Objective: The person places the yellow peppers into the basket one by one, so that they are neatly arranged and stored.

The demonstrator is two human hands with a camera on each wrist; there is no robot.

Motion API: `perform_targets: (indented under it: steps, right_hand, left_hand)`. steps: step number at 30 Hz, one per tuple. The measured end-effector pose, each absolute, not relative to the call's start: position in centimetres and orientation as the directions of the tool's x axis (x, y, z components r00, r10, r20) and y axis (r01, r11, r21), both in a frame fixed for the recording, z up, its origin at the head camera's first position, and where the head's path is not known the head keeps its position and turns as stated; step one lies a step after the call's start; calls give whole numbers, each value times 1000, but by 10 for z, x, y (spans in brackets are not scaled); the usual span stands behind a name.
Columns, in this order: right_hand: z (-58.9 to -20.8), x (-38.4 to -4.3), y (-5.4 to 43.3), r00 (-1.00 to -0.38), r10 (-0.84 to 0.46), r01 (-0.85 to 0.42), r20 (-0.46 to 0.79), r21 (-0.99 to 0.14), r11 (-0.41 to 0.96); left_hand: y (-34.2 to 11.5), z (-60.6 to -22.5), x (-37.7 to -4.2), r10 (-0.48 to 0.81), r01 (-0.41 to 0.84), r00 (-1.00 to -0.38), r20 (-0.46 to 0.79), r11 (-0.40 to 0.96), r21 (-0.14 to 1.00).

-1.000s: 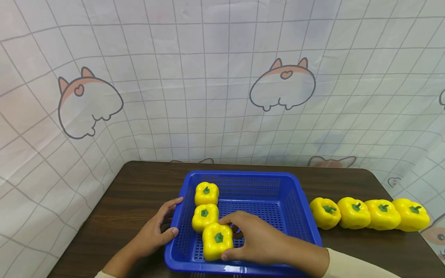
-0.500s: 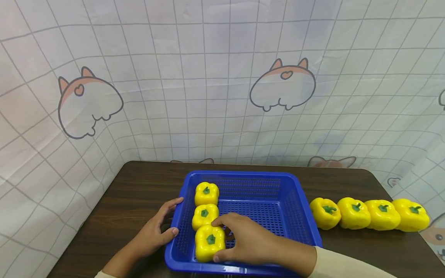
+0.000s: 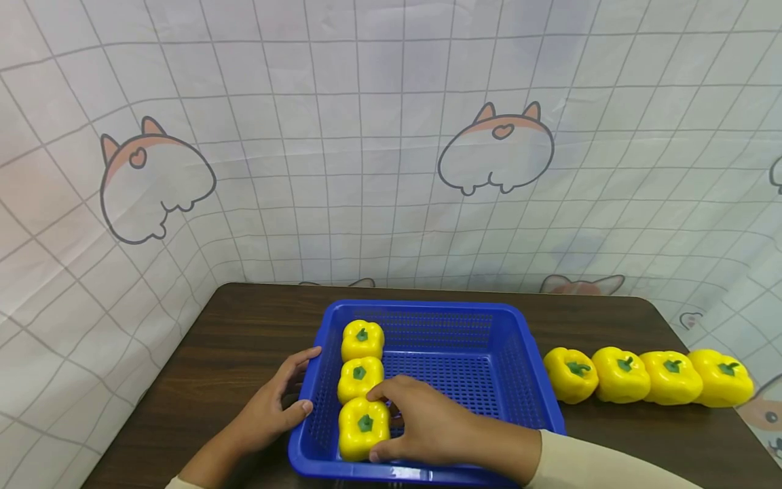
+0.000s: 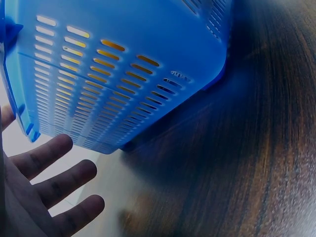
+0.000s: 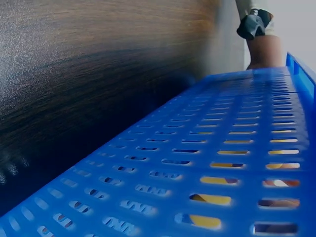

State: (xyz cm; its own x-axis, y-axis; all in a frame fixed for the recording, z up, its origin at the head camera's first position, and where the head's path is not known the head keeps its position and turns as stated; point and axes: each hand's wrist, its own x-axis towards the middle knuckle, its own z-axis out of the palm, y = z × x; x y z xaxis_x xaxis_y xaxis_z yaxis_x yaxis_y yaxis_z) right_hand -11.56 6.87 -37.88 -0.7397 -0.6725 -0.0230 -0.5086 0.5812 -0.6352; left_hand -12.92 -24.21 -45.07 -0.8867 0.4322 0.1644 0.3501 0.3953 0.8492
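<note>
Inside the blue plastic basket, yellow bell peppers stand in a column along the left wall. My right hand holds the nearest yellow bell pepper, thumb at its front and a finger at its back. Behind it sit a middle pepper and a far pepper, stems up. My left hand touches the basket's left rim with thumb and a fingertip. In the left wrist view, three fingers of it extend outside the slotted wall. The right wrist view shows the slotted wall, yellow through its slots; the right hand is mostly hidden there.
Right of the basket, a row of several yellow bell peppers stands on the dark wooden table. A white gridded cloth with cartoon animal prints hangs behind the table and at its sides.
The right hand has moved left with the front pepper, bringing it into line with the two behind it. My left hand has stayed at the basket's left rim.
</note>
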Motion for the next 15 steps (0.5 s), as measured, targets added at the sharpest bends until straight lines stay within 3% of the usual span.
perform_targets:
  steps: [15]
  right_hand:
    - [-386,-118,60,-749,-661,-474,-49,-658,586]
  left_hand:
    - [-242,-451,-129,431,342,-887,162,382,859]
